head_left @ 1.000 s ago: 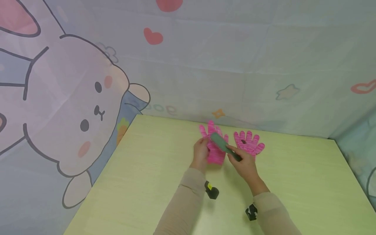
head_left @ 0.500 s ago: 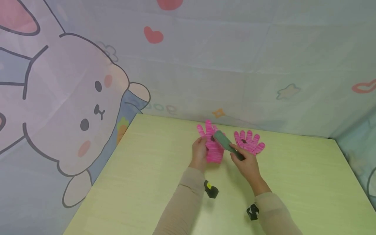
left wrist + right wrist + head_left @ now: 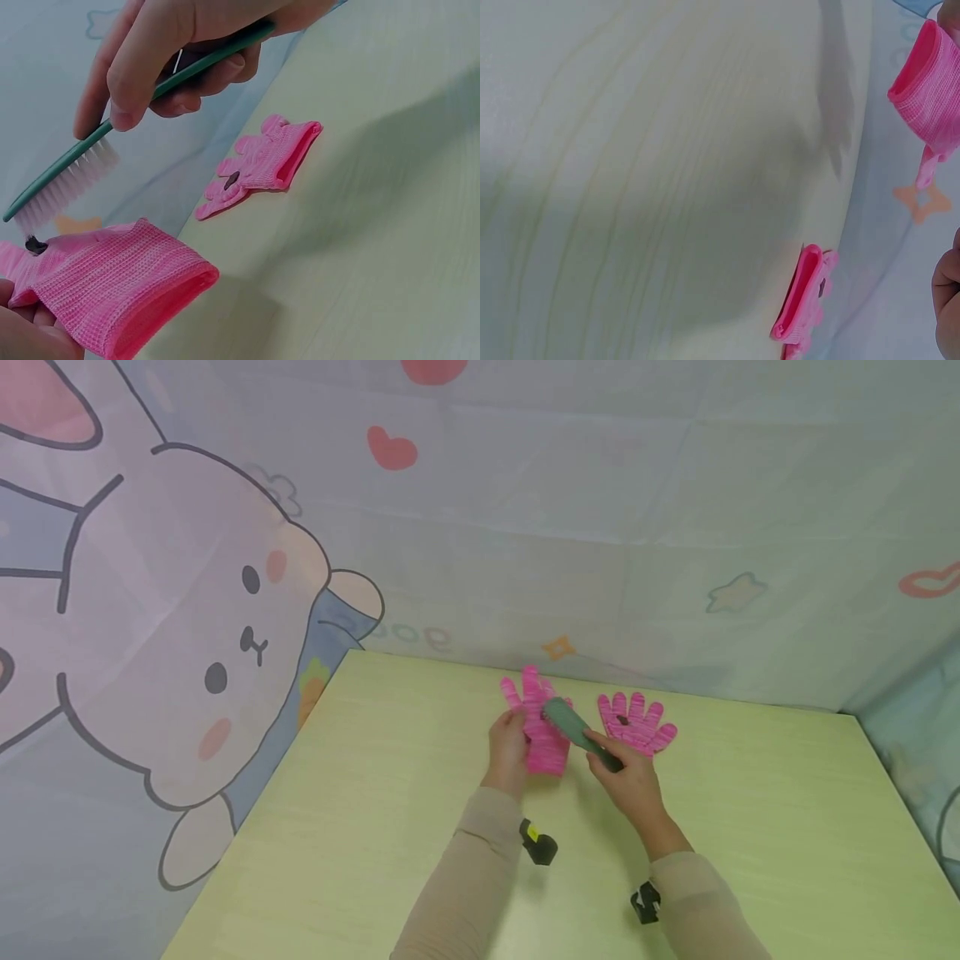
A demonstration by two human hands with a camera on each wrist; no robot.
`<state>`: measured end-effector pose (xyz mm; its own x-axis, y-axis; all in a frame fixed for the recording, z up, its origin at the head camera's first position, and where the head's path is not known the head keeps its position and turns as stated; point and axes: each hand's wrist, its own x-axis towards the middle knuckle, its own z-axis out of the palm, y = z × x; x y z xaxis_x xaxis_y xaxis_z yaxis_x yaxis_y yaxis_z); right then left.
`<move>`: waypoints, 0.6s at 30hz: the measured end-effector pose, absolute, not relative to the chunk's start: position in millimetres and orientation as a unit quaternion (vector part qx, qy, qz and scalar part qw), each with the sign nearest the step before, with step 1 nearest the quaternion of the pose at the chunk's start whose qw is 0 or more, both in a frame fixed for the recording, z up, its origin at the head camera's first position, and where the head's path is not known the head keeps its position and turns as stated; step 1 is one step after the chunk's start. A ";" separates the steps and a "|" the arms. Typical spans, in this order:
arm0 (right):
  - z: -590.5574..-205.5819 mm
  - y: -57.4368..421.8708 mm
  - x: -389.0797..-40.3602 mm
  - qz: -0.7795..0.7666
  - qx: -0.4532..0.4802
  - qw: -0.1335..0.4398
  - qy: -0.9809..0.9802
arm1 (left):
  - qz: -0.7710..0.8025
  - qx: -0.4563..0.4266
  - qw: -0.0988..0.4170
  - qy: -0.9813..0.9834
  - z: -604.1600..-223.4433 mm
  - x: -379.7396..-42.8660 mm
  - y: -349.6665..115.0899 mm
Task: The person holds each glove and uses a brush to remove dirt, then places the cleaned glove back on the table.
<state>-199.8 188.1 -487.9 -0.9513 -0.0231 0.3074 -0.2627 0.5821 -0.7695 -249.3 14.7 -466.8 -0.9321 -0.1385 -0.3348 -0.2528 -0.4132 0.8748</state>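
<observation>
My left hand [image 3: 509, 747] grips a pink knit glove [image 3: 547, 750] by its side, holding it up off the table with the cuff toward me. A dark spot marks the glove, seen in the left wrist view beneath white bristles. Those bristles belong to a green brush [image 3: 64, 166], whose handle my right hand [image 3: 627, 783] grips from above. The brush head overlaps the glove in the head view, its bristle tips right at the dark spot. A second pink glove [image 3: 636, 725] lies flat to the right, fingers pointing away, with a dark spot on it too.
The pale yellow-green table [image 3: 360, 827] ends at the back against a hanging cloth [image 3: 525, 527] printed with a rabbit, hearts and stars. Small black devices sit at both wrists, below the sleeves.
The brush first shifted right, baring the dark spot, then came slightly back left over it. The held glove has drifted a little left. The other glove stays put.
</observation>
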 end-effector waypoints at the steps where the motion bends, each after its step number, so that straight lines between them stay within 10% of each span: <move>1: -487.9 188.6 -199.9 0.450 0.081 0.134 -0.879 | 0.822 -0.181 0.035 0.538 -467.1 -249.5 14.1; 18: -486.4 190.6 -200.0 0.452 0.054 0.136 -0.880 | 0.819 -0.184 0.037 0.542 -469.9 -252.5 12.3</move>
